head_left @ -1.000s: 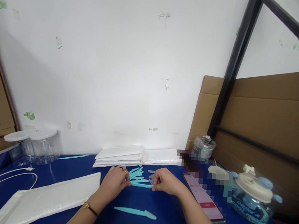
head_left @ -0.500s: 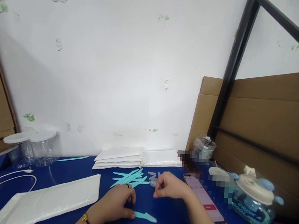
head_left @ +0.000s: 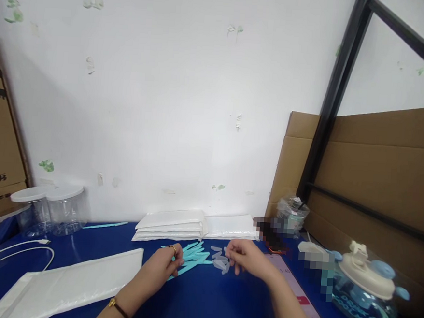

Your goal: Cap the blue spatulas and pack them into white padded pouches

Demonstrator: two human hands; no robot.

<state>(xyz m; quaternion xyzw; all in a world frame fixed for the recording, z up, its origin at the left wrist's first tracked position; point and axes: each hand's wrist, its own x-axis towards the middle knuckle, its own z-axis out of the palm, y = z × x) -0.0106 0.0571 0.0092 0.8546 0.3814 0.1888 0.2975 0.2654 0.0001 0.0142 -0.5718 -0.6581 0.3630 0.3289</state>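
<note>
Several turquoise eyebrow razors [head_left: 197,257] lie in a loose, crossed pile on the blue table. My left hand [head_left: 166,262] is over the pile's left side, fingers curled and closed around a razor that sticks out below the fingertips; the grip itself is partly hidden. Right of the pile, small translucent razor caps [head_left: 220,262] lie scattered. My right hand [head_left: 244,258] reaches in at the right edge of these caps, thumb and fingertips pinched together. Whatever is between those fingers is too small to make out.
Padded white mailers [head_left: 171,224] are stacked against the wall, and another white mailer [head_left: 80,280] lies front left. A phone [head_left: 302,293] is under my right forearm, with a water bottle [head_left: 364,291] beyond it. Clear jars [head_left: 65,211] and a white cable [head_left: 51,252] are at left.
My left hand has moved up to the pile from the front of the table. The capped razor seen there before is gone from that spot. My right hand stays by the caps.
</note>
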